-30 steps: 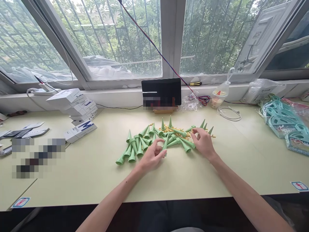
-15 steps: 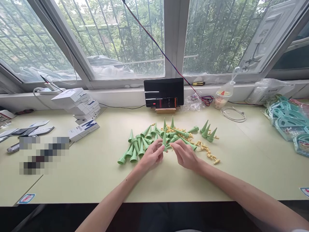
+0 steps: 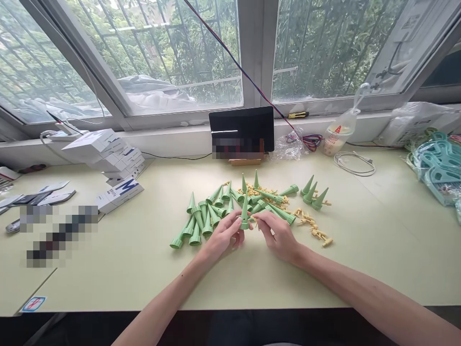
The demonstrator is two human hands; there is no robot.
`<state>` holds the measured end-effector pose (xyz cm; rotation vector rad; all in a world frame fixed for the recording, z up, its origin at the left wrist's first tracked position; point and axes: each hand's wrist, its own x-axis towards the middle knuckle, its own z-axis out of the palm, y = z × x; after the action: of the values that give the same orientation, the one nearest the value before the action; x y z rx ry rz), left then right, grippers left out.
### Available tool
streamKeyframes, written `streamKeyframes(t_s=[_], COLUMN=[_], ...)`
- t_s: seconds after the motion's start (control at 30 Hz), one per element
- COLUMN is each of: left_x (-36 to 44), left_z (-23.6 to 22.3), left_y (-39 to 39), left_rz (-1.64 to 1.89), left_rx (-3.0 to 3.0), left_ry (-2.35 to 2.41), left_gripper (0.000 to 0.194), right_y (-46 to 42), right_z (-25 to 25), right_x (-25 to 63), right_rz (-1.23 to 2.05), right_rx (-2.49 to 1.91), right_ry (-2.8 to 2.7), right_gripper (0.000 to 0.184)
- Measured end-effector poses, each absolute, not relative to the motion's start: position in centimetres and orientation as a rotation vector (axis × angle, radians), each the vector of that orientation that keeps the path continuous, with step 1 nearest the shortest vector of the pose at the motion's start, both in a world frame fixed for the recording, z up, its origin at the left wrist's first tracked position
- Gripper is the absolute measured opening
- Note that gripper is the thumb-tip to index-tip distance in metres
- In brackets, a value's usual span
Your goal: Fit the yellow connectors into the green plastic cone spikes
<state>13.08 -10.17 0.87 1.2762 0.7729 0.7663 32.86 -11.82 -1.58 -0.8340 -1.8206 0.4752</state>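
My left hand is closed on a green plastic cone spike, which it holds upright with the tip up and the ribbed base low. Beside it, my right hand pinches a small yellow plastic piece close to the cone's lower side; whether the two touch I cannot tell. Behind and left of my hands lies a pile of green cones. Small yellow pieces are heaped among the cones at the back, and more yellow pieces are strewn right of my right hand.
Several upright cones with yellow pieces in their sides stand at the right. A dark screen is at the back. White boxes are on the left, a bagged cup and a coiled white cable at back right, teal plastic items far right.
My right hand has moved left and nearer from the yellow pieces to the cone in my left hand, carrying a yellow piece. The left hand has turned the cone upright. The view has shifted slightly.
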Motion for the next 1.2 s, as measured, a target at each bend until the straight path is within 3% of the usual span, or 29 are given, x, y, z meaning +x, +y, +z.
streamKeyframes(t_s=[0.43, 0.8, 1.2], left_x=[13.1, 13.12, 13.14], left_z=[1.13, 1.19, 1.33], left_y=[-10.14, -10.15, -9.92], left_rz=[0.767, 0.743, 0.807], left_rx=[1.228, 1.267, 1.331], left_ry=[0.784, 0.769, 0.823], left_gripper=[0.046, 0.036, 0.039], right_y=[-12.25, -12.07, -12.0], right_z=[-1.79, -1.96, -1.45], right_x=[32.71, 32.62, 32.52], right_rz=[0.665, 0.638, 0.62], right_rx=[-0.844, -0.863, -0.915], right_ry=[-1.789, -1.816, -1.82], right_gripper=[0.016, 0.015, 0.017])
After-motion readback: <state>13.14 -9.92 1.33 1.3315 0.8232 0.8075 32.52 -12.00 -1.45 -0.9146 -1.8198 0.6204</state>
